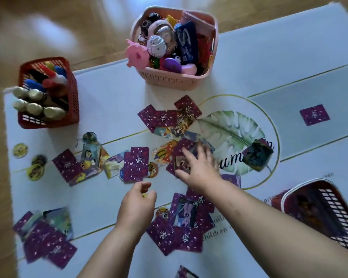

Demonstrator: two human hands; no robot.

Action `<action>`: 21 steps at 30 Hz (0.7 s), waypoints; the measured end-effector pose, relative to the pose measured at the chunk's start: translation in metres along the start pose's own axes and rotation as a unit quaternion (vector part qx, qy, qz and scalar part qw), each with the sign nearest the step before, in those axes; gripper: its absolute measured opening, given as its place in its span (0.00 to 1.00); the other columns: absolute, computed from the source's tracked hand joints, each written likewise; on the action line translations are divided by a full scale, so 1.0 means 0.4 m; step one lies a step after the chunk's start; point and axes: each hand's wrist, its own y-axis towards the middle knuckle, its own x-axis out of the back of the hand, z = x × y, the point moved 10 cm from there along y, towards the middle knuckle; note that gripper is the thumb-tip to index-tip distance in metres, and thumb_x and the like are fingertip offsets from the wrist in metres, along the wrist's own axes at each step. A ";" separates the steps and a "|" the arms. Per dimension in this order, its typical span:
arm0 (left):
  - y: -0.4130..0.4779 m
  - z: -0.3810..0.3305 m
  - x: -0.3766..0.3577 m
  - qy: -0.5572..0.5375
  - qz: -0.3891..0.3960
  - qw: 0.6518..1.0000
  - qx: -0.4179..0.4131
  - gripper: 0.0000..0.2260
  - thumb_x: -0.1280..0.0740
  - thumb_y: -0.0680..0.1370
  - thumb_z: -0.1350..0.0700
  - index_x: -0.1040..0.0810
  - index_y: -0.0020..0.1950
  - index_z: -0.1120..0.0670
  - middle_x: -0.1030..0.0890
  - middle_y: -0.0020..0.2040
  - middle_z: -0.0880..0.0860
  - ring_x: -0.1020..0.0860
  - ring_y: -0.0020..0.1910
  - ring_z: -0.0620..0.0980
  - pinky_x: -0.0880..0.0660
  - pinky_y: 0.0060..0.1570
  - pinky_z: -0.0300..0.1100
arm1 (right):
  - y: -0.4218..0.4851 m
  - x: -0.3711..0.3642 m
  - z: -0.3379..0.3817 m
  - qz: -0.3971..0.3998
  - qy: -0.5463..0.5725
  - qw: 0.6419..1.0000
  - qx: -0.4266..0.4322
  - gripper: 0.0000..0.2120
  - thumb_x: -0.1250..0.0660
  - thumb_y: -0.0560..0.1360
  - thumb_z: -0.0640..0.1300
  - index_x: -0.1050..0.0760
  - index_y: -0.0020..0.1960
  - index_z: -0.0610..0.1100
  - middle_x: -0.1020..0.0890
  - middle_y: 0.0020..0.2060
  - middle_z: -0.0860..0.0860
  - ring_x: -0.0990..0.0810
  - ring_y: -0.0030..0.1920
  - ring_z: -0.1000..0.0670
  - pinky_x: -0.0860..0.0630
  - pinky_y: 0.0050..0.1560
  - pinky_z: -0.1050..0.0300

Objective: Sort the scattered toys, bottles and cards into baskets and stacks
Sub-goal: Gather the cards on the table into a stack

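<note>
Fingers [204, 152] of right hand [199, 169]: spread wide, nearly straight, pressed flat on the middle heap of cards [165, 118]; nothing gripped, only covered. Fingers of left hand [138, 199]: loosely curled, just short of a purple-backed card [136, 164]; small yellow speck beneath them, blurred; cannot tell whether anything is held.

Cards: the part of the job left. Loose across the bench [113, 97], some face up, most showing purple backs, many overlapping. Rough clusters at centre and beside the left forearm, plus a lower-left pile [46, 235], untidy; one lone card [314, 114] well apart at far right. No squared stack anywhere in view. Round discs [20, 150] loose near the left edge, a few more mixed in among the cards.

Toys [157, 45]: judged done. Heaped in pink basket [169, 79] at the far edge, a pink figure hanging over its rim. Bottles [34, 107]: judged done. Lying together in red basket [72, 101] at left. No loose toy or bottle seen on the bench.

Third basket [329, 207], dark red, lower right beside the right forearm: contents blurred, possibly cards. Dark blurred thing [259, 155] on the leaf print: not identifiable.

Estimate: past halfway. Left to do: gathering and stacking cards, then discs.
</note>
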 end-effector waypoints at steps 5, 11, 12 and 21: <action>-0.017 -0.019 -0.028 0.019 0.021 0.999 -0.025 0.13 0.37 0.78 0.53 0.25 0.62 0.49 0.20 0.57 0.51 0.20 0.50 0.49 0.23 0.56 0.52 | -0.028 0.151 -0.251 -0.155 0.096 0.955 -0.234 0.37 0.42 0.77 0.59 0.55 0.79 0.49 0.60 0.77 0.42 0.60 0.77 0.38 0.53 0.74 0.39; -0.018 -0.092 -0.101 0.038 0.033 0.998 -0.050 0.13 0.38 0.79 0.52 0.26 0.63 0.49 0.20 0.58 0.51 0.20 0.43 0.47 0.21 0.46 0.46 | -0.016 0.135 -0.359 -0.056 0.059 0.962 -0.260 0.38 0.42 0.75 0.64 0.49 0.77 0.46 0.52 0.77 0.39 0.48 0.75 0.36 0.45 0.73 0.41; -0.018 -0.108 -0.115 0.042 0.037 0.997 -0.059 0.13 0.38 0.79 0.52 0.26 0.63 0.49 0.19 0.55 0.51 0.22 0.34 0.46 0.24 0.38 0.42 | -0.007 0.145 -0.332 -0.067 0.057 0.976 -0.200 0.36 0.41 0.75 0.62 0.45 0.76 0.46 0.48 0.76 0.40 0.45 0.74 0.37 0.43 0.72 0.43; 0.006 -0.215 -0.206 0.040 0.047 0.994 -0.089 0.11 0.37 0.80 0.53 0.26 0.62 0.48 0.21 0.48 0.45 0.19 0.44 0.50 0.21 0.50 0.53 | 0.073 0.453 -0.713 -0.215 0.067 0.920 -0.322 0.41 0.35 0.75 0.60 0.48 0.77 0.41 0.51 0.77 0.37 0.46 0.75 0.36 0.47 0.74 0.47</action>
